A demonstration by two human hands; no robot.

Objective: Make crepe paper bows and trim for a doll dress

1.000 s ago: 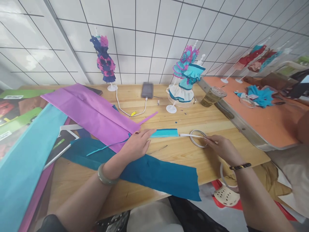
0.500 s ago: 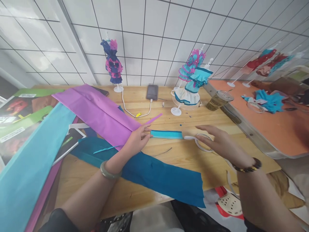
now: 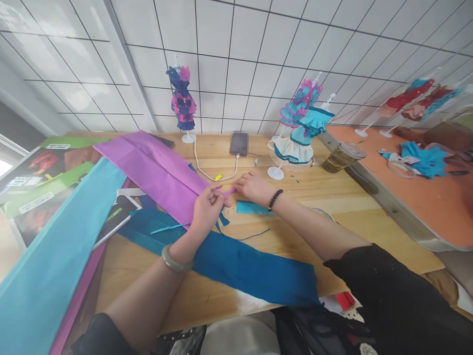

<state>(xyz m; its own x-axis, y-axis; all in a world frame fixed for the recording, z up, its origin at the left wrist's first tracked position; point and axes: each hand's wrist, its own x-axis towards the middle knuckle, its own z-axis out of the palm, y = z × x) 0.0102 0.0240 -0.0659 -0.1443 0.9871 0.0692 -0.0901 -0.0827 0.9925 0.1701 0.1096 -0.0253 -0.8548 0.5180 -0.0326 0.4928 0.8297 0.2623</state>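
Between my hands a narrow purple strip runs across a short gap. My right hand has its fingers closed on the strip's right end. At its other side my left hand pinches with thumb and fingers at the strip. Just under the left fingertips lies a small dark teal scrap. A short light-blue band rests on the table, partly below my right wrist. The wide purple sheet reaches under my left hand, and a long dark teal sheet crosses in front of it.
A light-blue sheet hangs over the left side. At the back stand small dresses on stands, one navy and pink, one blue and white. A cabled dark device and a lidded jar stand nearby. An orange table adjoins at right.
My right hand has moved left, from the white cord to the purple strip, and closed on it. My left hand has left the light-blue band and shifted slightly left, now pinching at the strip.
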